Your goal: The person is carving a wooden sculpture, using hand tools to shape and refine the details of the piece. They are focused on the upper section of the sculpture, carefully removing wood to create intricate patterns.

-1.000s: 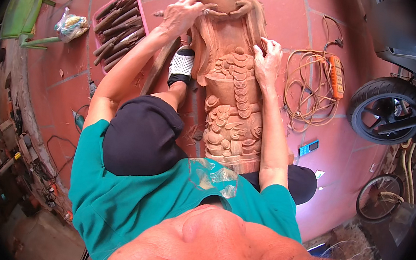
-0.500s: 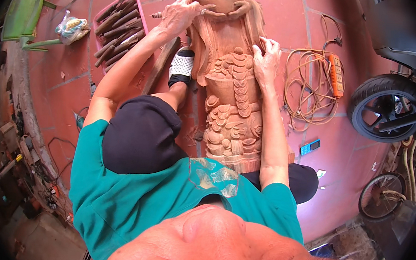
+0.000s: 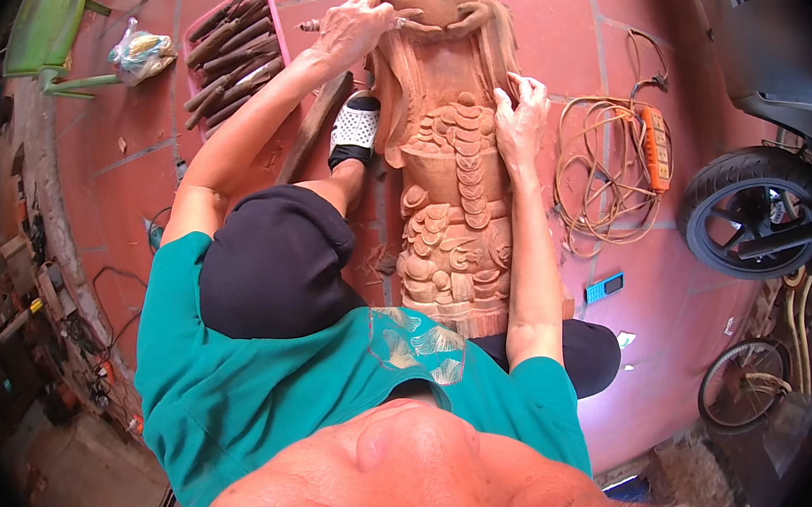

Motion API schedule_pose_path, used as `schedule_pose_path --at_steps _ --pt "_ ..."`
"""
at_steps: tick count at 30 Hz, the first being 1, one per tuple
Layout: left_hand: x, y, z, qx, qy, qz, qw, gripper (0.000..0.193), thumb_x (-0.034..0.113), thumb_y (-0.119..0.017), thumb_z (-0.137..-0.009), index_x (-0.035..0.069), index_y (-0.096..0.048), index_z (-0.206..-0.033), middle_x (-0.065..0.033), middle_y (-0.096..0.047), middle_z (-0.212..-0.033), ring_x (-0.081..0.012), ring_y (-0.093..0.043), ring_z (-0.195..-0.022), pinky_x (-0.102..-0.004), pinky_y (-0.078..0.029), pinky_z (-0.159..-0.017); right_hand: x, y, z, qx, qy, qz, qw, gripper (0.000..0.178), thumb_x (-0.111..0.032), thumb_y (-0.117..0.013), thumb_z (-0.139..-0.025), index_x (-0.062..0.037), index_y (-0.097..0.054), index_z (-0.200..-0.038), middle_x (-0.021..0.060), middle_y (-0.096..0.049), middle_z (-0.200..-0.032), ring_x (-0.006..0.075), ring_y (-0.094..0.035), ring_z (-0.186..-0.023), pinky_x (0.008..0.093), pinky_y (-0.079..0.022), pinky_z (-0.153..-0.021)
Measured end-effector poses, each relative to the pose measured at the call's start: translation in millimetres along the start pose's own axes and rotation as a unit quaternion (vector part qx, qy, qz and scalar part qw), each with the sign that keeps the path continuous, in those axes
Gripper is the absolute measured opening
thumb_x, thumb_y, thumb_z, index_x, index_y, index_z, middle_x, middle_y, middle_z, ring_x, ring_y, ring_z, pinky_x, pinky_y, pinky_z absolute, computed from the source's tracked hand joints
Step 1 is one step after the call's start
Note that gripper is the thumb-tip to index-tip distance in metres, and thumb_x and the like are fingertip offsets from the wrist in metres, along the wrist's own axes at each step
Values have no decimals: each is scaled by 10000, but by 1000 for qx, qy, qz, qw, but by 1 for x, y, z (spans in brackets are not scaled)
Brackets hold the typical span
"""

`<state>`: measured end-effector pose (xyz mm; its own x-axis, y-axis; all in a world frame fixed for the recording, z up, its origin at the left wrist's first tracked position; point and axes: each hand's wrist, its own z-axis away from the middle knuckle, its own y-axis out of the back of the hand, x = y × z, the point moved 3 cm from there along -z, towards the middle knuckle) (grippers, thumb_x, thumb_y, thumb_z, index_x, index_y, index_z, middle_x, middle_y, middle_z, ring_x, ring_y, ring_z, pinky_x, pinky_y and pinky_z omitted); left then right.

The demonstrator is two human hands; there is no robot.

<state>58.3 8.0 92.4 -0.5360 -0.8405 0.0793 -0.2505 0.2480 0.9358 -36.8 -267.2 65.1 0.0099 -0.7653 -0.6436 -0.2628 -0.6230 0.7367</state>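
A large reddish-brown wood carving (image 3: 453,175) lies lengthwise in front of me, with draped folds, two carved hands and a strand of overlapping discs. My left hand (image 3: 352,29) is closed at its upper left edge, beside the carved hands. From the left side of that hand pokes the banded end of a slim tool (image 3: 309,25); its kind and working tip cannot be made out. On the carving's right edge rests my right hand (image 3: 523,118), thumb over the face and fingers bent along the side.
Left of the carving, a pink basket (image 3: 284,27) holds several wooden-handled tools, near a green plastic chair (image 3: 42,28) and a tied plastic bag (image 3: 142,54). On the right lie an orange power strip (image 3: 657,149) with coiled cord, a blue phone (image 3: 605,287) and a motorbike wheel (image 3: 760,211).
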Motion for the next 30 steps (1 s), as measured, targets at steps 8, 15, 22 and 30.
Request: schedule_pose_path --at_steps 8,15,22,30 --pt "15 2 -6 23 -21 62 998 104 208 -654 -866 134 -640 -939 -55 -589 -900 -257 -628 -934 -398 -542 -724 -2 -3 -1 -12 -10 6 1000 364 -184 -706 -818 -93 -663 -1167 120 -563 -1171 306 -534 -1112 433 -414 -979" --pt "-14 10 7 -16 -7 2 1000 137 205 -619 -888 143 -666 -1002 -64 -595 -895 -265 -613 -946 -392 -532 -746 -2 0 -4 -17 -22 8 1000 361 -186 -698 -824 -103 -660 -1174 116 -560 -1166 302 -529 -1122 432 -415 -980" --pt "35 3 -3 -18 -92 55 994 162 92 -600 -837 58 -655 -986 -101 -581 -978 -289 -599 -987 -379 -539 -827 -4 -3 -4 -14 -21 16 1000 354 -192 -693 -829 -111 -658 -1171 101 -564 -1168 293 -526 -1125 444 -415 -972" --pt "63 -13 -12 -161 -58 4 985 148 19 -569 -767 -11 -689 -848 -207 -626 -1034 -359 -609 -1030 -423 -540 -816 -2 -1 -1 -15 -46 20 999 332 -189 -692 -827 -111 -668 -1149 87 -572 -1170 294 -530 -1129 446 -427 -962"
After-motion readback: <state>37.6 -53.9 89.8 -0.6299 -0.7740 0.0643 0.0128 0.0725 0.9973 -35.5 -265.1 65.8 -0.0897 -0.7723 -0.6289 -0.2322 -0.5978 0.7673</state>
